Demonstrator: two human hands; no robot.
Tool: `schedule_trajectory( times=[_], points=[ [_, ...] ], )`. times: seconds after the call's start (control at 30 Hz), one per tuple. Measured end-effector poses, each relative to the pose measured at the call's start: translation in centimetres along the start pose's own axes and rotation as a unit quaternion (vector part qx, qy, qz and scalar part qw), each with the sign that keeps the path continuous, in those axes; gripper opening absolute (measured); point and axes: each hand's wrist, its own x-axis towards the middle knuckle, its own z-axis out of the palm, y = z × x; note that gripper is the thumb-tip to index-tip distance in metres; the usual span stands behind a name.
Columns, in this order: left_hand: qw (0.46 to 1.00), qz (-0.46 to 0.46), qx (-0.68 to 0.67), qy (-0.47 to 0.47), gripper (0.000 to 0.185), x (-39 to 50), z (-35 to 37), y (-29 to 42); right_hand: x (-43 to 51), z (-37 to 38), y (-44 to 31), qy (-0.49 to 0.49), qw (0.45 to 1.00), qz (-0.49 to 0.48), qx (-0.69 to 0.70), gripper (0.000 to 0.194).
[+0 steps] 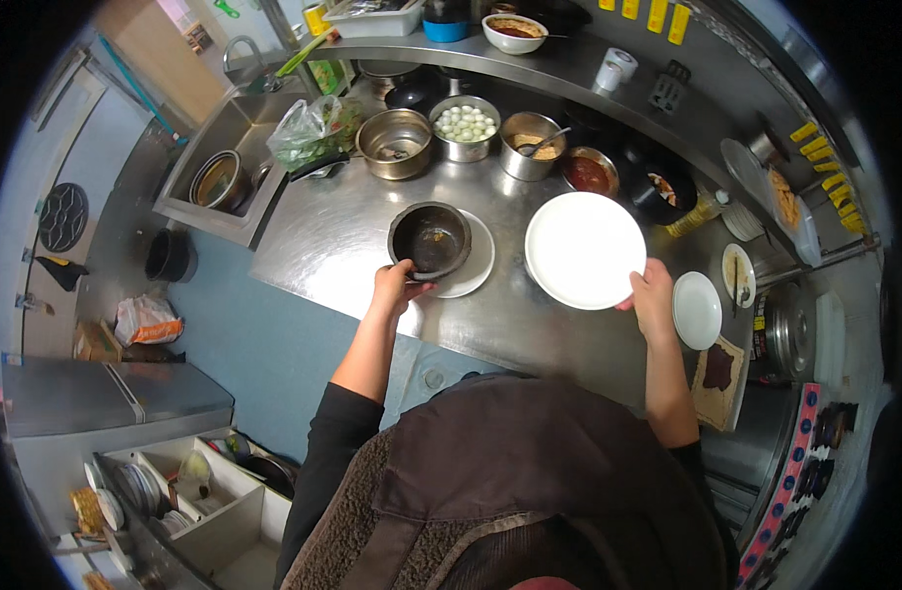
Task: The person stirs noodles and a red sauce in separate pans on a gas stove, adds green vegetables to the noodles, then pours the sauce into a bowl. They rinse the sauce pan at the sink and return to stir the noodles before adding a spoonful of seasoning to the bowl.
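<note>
My left hand (398,287) grips the near rim of a dark stone bowl (430,240), thumb inside and fingers beneath. A few yellowish scraps lie in the bottom of the bowl. Partly covered by that bowl, a white plate (483,254) shows on its right side. In my right hand (649,289) is a round white plate (585,251), held by its lower right edge over the steel worktop (488,324). Whether this plate touches the worktop cannot be told. To the right of that hand sits a white oval dish (697,310).
Along the back stand an empty-looking steel pot (393,144), a pot of peeled eggs (466,129), a pot with a spoon (531,147) and a bowl of red sauce (590,173). A sink (200,166) is at left. A steel shelf (451,53) overhangs the back.
</note>
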Motion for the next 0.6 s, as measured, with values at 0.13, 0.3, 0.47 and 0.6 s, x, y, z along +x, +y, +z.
schedule_trajectory(
  times=[0.13, 0.3, 0.47, 0.6],
  points=[
    [1.000, -0.017, 0.011, 0.004, 0.029, 1.6, 1.2, -1.6, -2.4, -5.5, 2.5, 0.029, 0.998, 0.055, 0.030, 0.016],
    [0.999, -0.017, 0.035, 0.021, 0.032, 1.7, 1.5, -2.4, -5.0, -9.1, 7.1, 0.068, 0.993, 0.078, 0.065, 0.016],
    [0.995, 0.060, 0.061, 0.060, 0.060, -3.2, 2.6, -5.1, -6.6, -10.8, 12.2, 0.069, 0.989, 0.090, 0.099, 0.017],
    [0.991, -0.092, 0.090, -0.048, 0.059, -5.4, 9.6, -11.1, -7.3, -11.3, 16.7, 0.039, 0.988, 0.111, 0.102, 0.015]
  ],
)
